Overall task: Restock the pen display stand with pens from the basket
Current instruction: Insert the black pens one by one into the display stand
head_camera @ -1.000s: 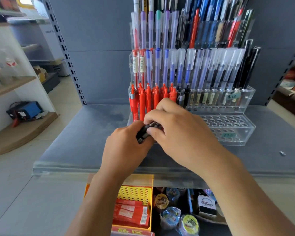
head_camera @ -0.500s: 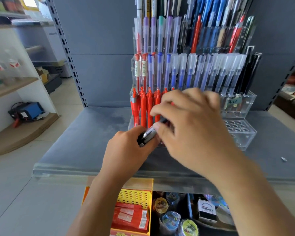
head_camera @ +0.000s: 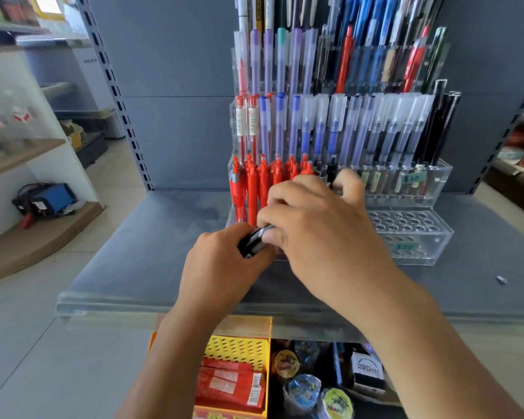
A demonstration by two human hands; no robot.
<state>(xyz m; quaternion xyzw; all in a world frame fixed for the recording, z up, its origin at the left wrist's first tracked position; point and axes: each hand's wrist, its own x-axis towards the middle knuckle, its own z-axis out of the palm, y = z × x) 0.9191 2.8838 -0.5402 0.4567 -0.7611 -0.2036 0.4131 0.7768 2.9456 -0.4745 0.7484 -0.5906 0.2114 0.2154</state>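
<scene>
My left hand [head_camera: 224, 267] grips a small bundle of black pens [head_camera: 253, 243] just in front of the clear acrylic pen display stand [head_camera: 421, 237]. My right hand [head_camera: 324, 237] lies over the stand's lower left, its thumb and forefinger pinching the top end of one black pen in the bundle. Red pens [head_camera: 251, 186] fill the stand's lower left row. Capped blue and clear pens [head_camera: 333, 128] stand in the rows behind. The front tier's holes at the right are bare. The lower part of the bundle is hidden inside my left fist.
The stand sits on a grey shelf [head_camera: 152, 261] with a clear front lip. Below the shelf stand a yellow perforated basket [head_camera: 236, 349] with red packets and several tape rolls [head_camera: 303, 391]. A small metal piece [head_camera: 501, 279] lies on the shelf at the right.
My right hand rose in front of the red pens half a second ago and has come back down onto the bundle. My left hand has kept its grip in about the same place.
</scene>
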